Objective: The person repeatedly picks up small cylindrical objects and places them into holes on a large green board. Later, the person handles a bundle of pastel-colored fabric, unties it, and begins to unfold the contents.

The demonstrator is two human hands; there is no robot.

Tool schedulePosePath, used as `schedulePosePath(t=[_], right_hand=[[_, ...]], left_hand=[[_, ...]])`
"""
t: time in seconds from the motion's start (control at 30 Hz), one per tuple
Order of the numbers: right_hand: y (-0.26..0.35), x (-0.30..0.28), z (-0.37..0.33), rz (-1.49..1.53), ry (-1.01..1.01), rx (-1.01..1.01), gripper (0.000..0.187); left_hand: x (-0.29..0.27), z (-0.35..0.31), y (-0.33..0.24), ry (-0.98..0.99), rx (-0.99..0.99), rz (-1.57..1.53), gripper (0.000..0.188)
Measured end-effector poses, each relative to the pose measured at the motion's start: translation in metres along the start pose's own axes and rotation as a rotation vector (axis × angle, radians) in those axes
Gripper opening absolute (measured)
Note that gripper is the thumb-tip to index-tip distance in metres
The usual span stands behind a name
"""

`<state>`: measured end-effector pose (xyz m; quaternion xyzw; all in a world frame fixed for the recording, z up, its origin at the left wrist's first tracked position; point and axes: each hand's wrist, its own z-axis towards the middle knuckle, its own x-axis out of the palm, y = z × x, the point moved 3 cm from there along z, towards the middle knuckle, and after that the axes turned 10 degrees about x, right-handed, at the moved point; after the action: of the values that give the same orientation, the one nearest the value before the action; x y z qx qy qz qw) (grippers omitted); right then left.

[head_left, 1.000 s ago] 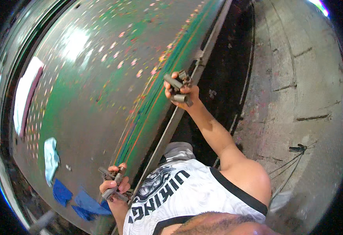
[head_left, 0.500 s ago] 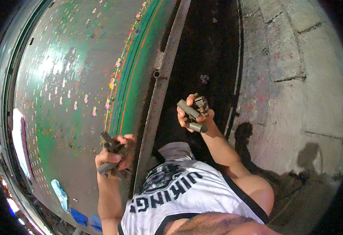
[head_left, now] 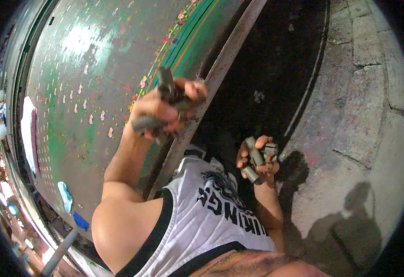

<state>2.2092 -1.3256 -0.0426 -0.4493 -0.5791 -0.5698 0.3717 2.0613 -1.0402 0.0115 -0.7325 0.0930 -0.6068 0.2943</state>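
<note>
My left hand (head_left: 158, 110) is raised over the near edge of the long table (head_left: 72, 134), closed around dark grey metal clamp-like pieces (head_left: 166, 82). Stubby cylinder ends stick out above and below its fingers; motion blurs them, and their exact kind is unclear. Lower and to the right, over the dark floor strip, my right hand (head_left: 270, 169) grips similar grey metal pieces (head_left: 254, 151). Two short cylinders and a blocky part show between its fingers. A long metal rail (head_left: 229, 54) runs along the table's edge, between my hands; the left hand partly covers it.
Green paint, coloured specks and small printed motifs mark the tabletop. A white cloth (head_left: 28, 134), a light blue cloth (head_left: 65, 196) and a blue piece (head_left: 80, 221) lie along its far left side. Rough concrete floor (head_left: 359, 120) extends on the right, with shadows across it.
My left hand has moved up and forward along the rail with its metal pieces. My right hand has shifted down and right in view, still gripping its pieces. The view has turned.
</note>
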Motion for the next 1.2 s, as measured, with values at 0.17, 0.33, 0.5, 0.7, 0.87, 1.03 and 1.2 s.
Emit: schedulePosePath(t=[0.17, 0.33, 0.5, 0.7, 0.87, 1.03, 1.2], right_hand=[[0.040, 0.008, 0.029, -0.007, 0.132, -0.093, 0.059], [0.077, 0.020, 0.081, -0.038, -0.018, -0.023, 0.060], [0.140, 0.028, 0.160, -0.260, -0.101, 0.144, 0.060], [0.224, 0.025, 0.303, -0.319, -0.075, 0.369, 0.057], [0.284, 0.010, 0.387, -0.330, -0.074, 0.480, 0.050], [0.329, -0.020, 0.420, -0.231, -0.133, 0.569, 0.048], [0.395, -0.035, 0.457, -0.296, -0.125, 0.700, 0.050]], left_hand=[[-0.014, 0.062, -0.019, -0.336, 0.123, -0.043, 0.041], [-0.039, 0.106, -0.034, -0.548, 0.159, 0.057, 0.041], [-0.052, 0.149, -0.066, -0.613, 0.283, 0.119, 0.040], [-0.055, 0.211, -0.100, -0.776, 0.449, 0.462, 0.033], [-0.067, 0.249, -0.095, -1.025, 0.277, 0.911, 0.031], [-0.057, 0.246, -0.096, -1.143, 0.306, 0.868, 0.028], [-0.009, 0.252, -0.118, -1.447, 0.393, 0.546, 0.033]])
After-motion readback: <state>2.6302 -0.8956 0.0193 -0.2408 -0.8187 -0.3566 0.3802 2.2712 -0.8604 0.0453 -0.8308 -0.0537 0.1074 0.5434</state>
